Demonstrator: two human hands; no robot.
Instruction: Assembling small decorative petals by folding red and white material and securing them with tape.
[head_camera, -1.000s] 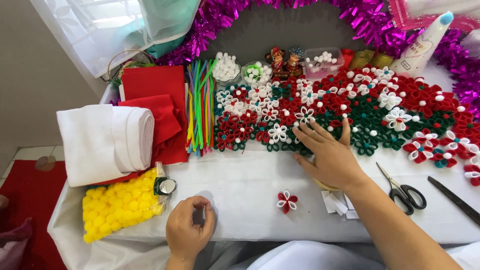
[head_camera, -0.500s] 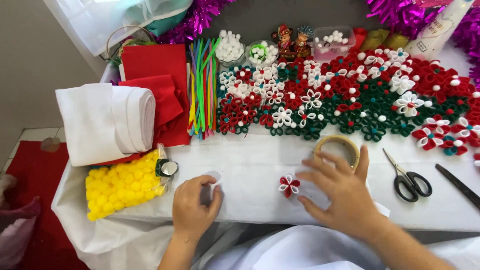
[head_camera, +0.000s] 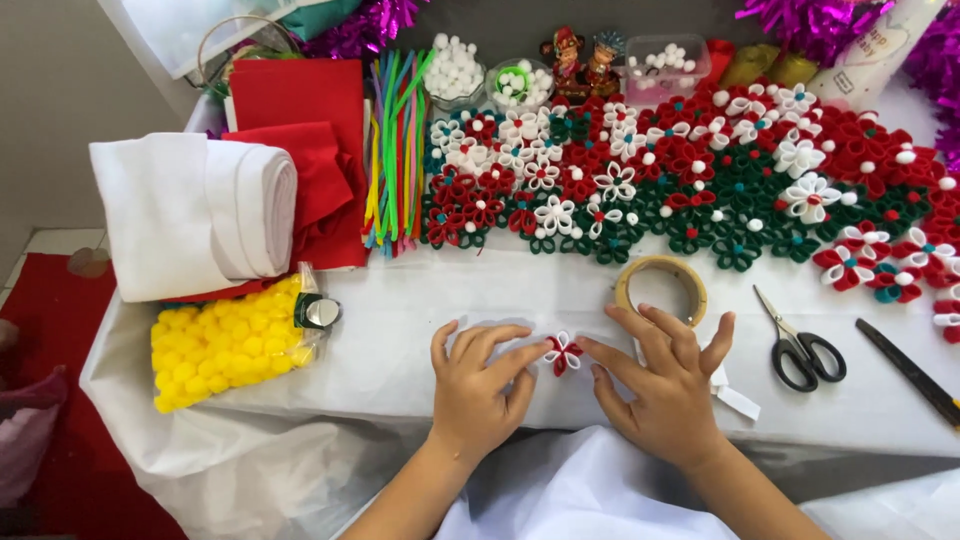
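Grip status: both hands rest on the white-covered desk (head_camera: 400, 330), fingertips meeting on a small red-and-white felt flower (head_camera: 562, 353). Left hand (head_camera: 482, 385) pinches the flower's left edge between thumb and forefinger; right hand (head_camera: 665, 385) touches its right edge with the forefinger, other fingers spread and holding nothing. The flower lies flat near the desk's front edge, just in front of a tape roll (head_camera: 661, 289). Scissors (head_camera: 800, 345) lie to the right of the right hand. A bag of yellow pompoms (head_camera: 225, 340) sits well to the left. Rows of finished felt flowers (head_camera: 690, 180) fill the far side.
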